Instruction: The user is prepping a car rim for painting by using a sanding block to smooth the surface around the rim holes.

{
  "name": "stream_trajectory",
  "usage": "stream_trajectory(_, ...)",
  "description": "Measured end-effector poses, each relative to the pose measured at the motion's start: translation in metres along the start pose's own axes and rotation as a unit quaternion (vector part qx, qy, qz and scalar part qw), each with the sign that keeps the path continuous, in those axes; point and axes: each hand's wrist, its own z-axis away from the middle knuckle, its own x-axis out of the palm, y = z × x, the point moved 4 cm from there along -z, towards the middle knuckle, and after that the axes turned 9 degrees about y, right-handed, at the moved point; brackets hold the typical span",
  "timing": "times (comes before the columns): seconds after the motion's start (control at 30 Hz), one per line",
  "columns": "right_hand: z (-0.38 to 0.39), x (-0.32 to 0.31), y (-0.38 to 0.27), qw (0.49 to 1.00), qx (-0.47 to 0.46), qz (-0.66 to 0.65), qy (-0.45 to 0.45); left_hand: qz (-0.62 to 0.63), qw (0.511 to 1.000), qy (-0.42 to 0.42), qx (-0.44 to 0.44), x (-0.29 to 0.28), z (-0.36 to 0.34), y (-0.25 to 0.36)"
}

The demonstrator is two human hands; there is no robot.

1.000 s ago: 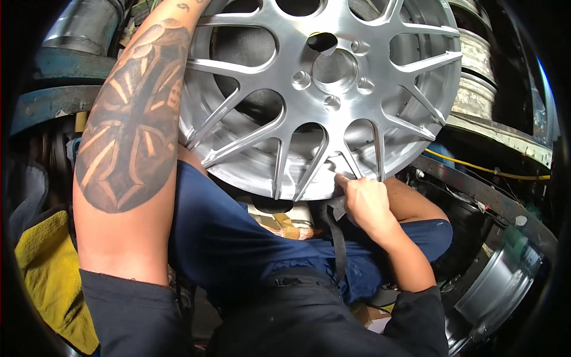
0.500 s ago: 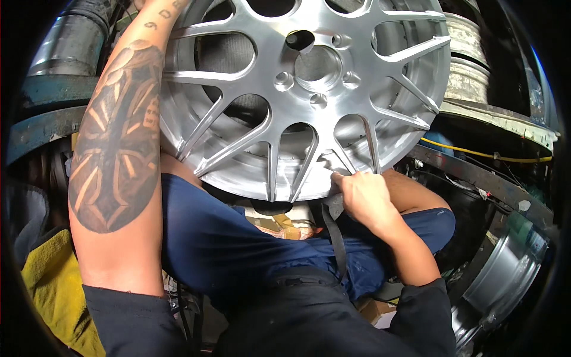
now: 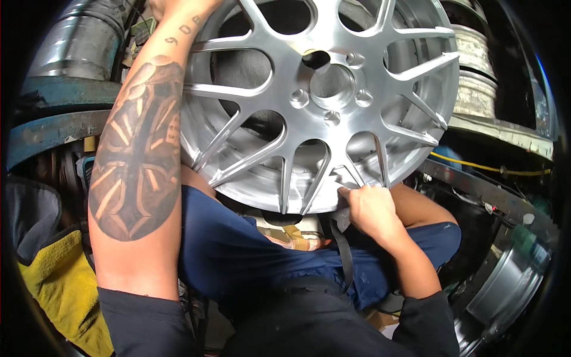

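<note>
A bare silver alloy wheel (image 3: pixel 279 128) with many split spokes leans toward me above my lap, its face turned up. Over its near edge, right of centre, my right hand (image 3: pixel 375 209) is closed, one fingertip lying on the outer lip. The other fingers curl out of sight, so what they hold is hidden. Along the wheel's left side reaches my tattooed left forearm, and my left hand (image 3: pixel 181 5) is cut off by the top edge, its fingers not visible. A dark hole (image 3: pixel 316 59) with a yellowish edge shows beside the wheel's centre bore (image 3: pixel 333 86).
Stacked wheels (image 3: pixel 473 92) stand at the right rear, and another silver rim (image 3: pixel 505 285) lies lower right. A metal barrel-shaped rim (image 3: pixel 80 44) is at the far left above a blue metal ledge (image 3: pixel 65 125). A yellow cloth (image 3: pixel 62 285) hangs lower left; a yellow cable (image 3: pixel 493 169) runs right.
The whole view has shifted, so the wheel and both arms sit slightly lower and farther right. My right hand remains at the same part of the wheel's edge.
</note>
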Motion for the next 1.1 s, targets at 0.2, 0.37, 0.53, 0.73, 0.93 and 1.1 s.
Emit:
stream_trajectory(0.2,-0.005,0.009,0.001,1.0,-0.023,0.006,-0.001,-0.031,0.999,-0.002,-0.013,0.005,-0.008,-0.005)
stream_trajectory(0.37,-0.011,0.009,0.003,0.999,-0.038,-0.002,-0.019,-0.022,0.999,-0.012,-0.039,0.001,-0.003,-0.003)
stream_trajectory(0.53,-0.01,0.016,0.008,0.999,-0.014,0.017,-0.029,-0.037,0.999,-0.018,-0.026,0.005,-0.005,0.002)
stream_trajectory(0.73,-0.013,0.023,0.004,1.0,-0.026,-0.002,-0.008,-0.053,0.999,-0.007,-0.006,0.012,-0.007,-0.002)
stream_trajectory(0.93,-0.013,0.019,0.006,0.998,-0.022,-0.058,-0.006,-0.053,0.998,-0.022,-0.009,0.005,-0.005,0.006)
stream_trajectory(1.1,-0.007,0.013,0.001,0.999,-0.026,-0.026,-0.016,-0.071,0.997,-0.014,0.003,0.008,-0.005,0.001)
